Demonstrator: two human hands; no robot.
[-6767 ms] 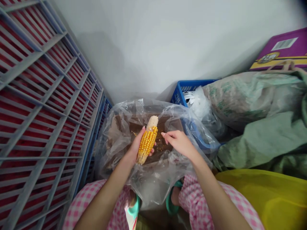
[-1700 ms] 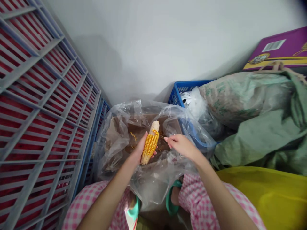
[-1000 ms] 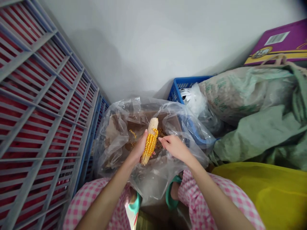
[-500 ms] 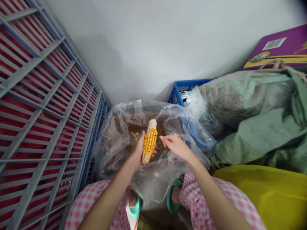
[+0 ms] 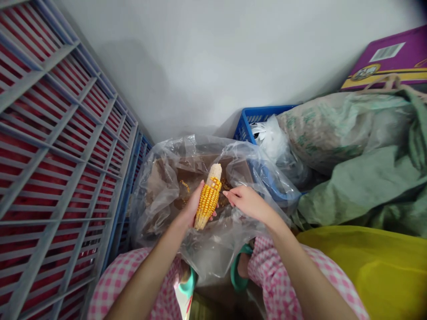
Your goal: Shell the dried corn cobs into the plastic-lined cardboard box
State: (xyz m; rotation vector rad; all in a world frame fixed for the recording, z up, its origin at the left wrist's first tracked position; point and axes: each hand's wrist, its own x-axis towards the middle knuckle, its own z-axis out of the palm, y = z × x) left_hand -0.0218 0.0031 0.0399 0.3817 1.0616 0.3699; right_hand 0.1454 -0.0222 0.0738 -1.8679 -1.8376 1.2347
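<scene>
My left hand [image 5: 191, 206] grips a dried corn cob [image 5: 208, 200], which points up and away from me. Yellow kernels cover its lower part, and its upper end is bare pale cob. The fingertips of my right hand [image 5: 247, 204] are close beside the cob, with nothing visible between them. Below both hands, a clear plastic bag [image 5: 156, 209] lines a brown cardboard box [image 5: 196, 164]. Loose kernels [image 5: 184, 186] lie inside it.
A grey rack holding red crates [image 5: 63, 155] stands on the left, with a white wall [image 5: 167, 66] ahead. To the right are a blue basket [image 5: 253, 122], green woven sacks [image 5: 333, 133], a purple box [image 5: 387, 58] and a yellow tub [image 5: 367, 266]. Pink gingham trousers [image 5: 123, 284] cover my legs.
The cob now leans a little more to the right in my left hand. My right fingertips have shifted slightly, and the view has moved a little.
</scene>
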